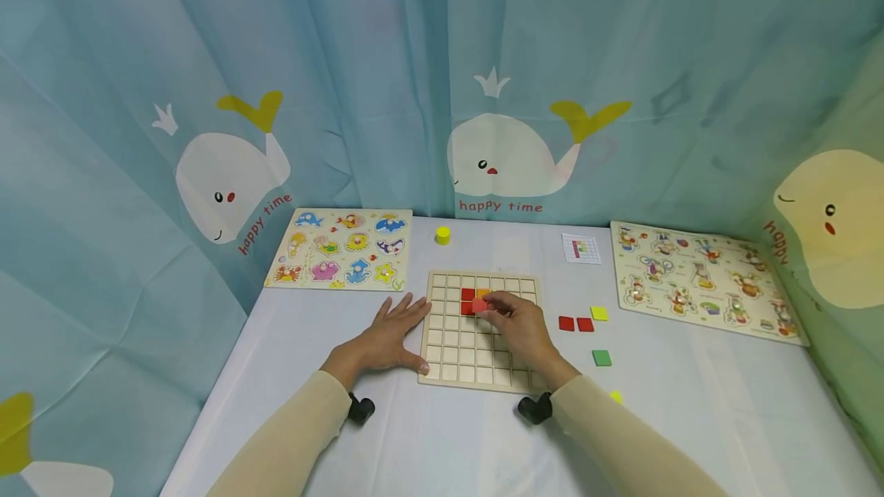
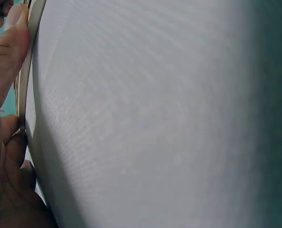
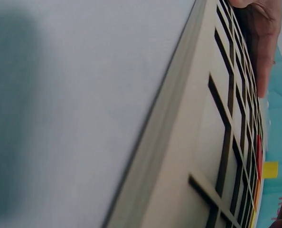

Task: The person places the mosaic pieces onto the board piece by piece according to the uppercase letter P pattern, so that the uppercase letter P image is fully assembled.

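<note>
Tile, red, pinched by right hand over far middle of grid board, head view; likely light, stiff, best held by opposite edges; left hand spread at board's left edge. Left wrist view: thumb straight against board edge. Right wrist view: pinch out of sight, cannot tell there.

The right hand covers cells on the 3 o'clock side of the grid board and hides part of the red tile it pinches and of an orange tile. The right sleeve partly covers a yellow tile at the board's 4 o'clock. Details on the card at the board's 2 o'clock are too small to read. At the head view's 3 o'clock, a whale is cut off. The left hand is cropped at the left wrist view's 9 o'clock.
</note>
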A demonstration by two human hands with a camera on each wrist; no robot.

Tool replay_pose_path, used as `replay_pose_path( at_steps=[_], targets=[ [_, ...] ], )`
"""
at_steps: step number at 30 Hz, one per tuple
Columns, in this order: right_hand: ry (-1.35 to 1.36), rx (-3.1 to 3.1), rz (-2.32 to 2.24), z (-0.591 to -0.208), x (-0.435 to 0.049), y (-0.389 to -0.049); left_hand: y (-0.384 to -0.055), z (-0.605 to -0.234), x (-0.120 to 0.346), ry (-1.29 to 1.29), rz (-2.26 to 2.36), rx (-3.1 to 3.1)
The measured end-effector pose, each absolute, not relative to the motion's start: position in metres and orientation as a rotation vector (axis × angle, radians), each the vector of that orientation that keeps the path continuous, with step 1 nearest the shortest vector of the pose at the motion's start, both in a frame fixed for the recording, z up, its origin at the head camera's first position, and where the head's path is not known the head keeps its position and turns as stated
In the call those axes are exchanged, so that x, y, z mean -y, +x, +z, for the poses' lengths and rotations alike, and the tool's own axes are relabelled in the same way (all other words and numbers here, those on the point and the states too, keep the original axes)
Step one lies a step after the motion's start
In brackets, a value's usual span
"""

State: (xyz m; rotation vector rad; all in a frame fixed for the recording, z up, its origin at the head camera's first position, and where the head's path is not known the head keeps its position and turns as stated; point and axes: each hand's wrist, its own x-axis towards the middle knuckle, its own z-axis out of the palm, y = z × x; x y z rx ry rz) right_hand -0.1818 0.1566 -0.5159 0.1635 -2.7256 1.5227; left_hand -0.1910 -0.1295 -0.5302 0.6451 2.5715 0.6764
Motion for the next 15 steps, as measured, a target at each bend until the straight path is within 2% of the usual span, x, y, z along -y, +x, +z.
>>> replay_pose_path(
  at_steps=[15],
  targets=[
    [0.153, 2.871, 1.400, -0.527, -0.141, -0.181, -0.191, -0.531, 0.129, 0.639, 0.686, -2.573]
  ],
)
